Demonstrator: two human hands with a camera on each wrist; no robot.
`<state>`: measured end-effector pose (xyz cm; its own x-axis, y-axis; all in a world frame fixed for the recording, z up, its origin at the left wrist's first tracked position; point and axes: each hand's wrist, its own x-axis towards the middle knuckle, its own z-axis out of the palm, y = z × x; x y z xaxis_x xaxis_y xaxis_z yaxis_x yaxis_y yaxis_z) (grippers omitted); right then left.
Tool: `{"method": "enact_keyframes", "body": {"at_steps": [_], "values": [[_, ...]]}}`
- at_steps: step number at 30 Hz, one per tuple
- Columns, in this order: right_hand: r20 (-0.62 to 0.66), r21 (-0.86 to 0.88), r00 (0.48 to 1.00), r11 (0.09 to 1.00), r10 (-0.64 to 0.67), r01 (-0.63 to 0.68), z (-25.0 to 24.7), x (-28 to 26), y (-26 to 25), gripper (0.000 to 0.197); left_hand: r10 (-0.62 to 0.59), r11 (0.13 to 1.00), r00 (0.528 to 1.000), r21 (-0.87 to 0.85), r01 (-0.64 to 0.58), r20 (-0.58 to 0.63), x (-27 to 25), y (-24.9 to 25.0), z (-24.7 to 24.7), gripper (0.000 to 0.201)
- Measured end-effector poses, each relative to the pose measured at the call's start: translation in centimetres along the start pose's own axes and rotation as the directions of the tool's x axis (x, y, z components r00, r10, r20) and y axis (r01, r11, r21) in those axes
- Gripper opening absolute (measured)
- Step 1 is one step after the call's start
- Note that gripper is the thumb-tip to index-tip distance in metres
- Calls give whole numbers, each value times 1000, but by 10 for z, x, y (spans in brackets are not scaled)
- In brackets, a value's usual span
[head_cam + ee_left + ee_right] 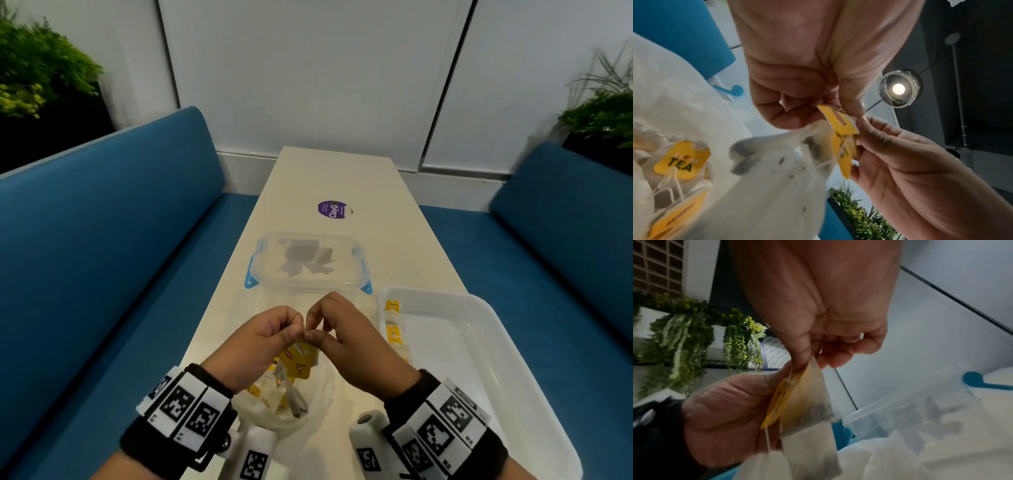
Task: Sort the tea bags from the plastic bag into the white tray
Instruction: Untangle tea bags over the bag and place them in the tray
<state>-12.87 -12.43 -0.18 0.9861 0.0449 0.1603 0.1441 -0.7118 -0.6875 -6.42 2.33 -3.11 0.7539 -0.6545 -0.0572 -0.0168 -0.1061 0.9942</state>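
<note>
Directly before us the long pale bench [342, 178] runs between two blue sofas [102, 240], and on its near right corner sits the white tray [496, 359], with a few yellow-tagged tea bags [393, 322] lined along its left wall. Beyond our hands stands a clear lidded box [308, 263] with blue clips, and past that a purple round sticker [334, 210] lies on the bench top. Below our wrists the plastic bag [277, 401] slumps open on the bench, more tea bags showing inside it.

We have our left hand [263, 342] and our right hand [346, 339] raised together above the bag, fingertips meeting. Both are pinching one tea bag [809, 410] by its top and its yellow tag [842, 128]; the sachet hangs down between the palms. A second pale sachet seems to dangle by a string beside it, though the blur leaves us unsure.
</note>
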Motion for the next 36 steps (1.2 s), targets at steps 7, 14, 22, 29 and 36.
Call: {"method": "enact_keyframes", "body": {"at_steps": [7, 14, 22, 29, 36], "values": [[142, 452, 980, 872, 138, -188, -7, 1, 4, 19, 31, 998, 999, 55, -29, -28, 3, 1, -7, 14], [149, 536, 974, 813, 172, -226, -5, 7, 7, 18, 370, 825, 894, 531, -193, -251, -14, 14, 6, 28], [186, 545, 967, 801, 172, -247, -1, 8, 8, 20, 458, 759, 849, 613, -219, -264, -12, 6, 2, 4], [189, 474, 971, 853, 145, -219, -1, 7, 5, 17, 228, 945, 928, 298, -137, -295, -8, 12, 2, 16], [136, 389, 975, 896, 176, -216, 1, 7, 7, 19, 42, 974, 980, 228, 4, -197, -6, 11, -3, 17]]}}
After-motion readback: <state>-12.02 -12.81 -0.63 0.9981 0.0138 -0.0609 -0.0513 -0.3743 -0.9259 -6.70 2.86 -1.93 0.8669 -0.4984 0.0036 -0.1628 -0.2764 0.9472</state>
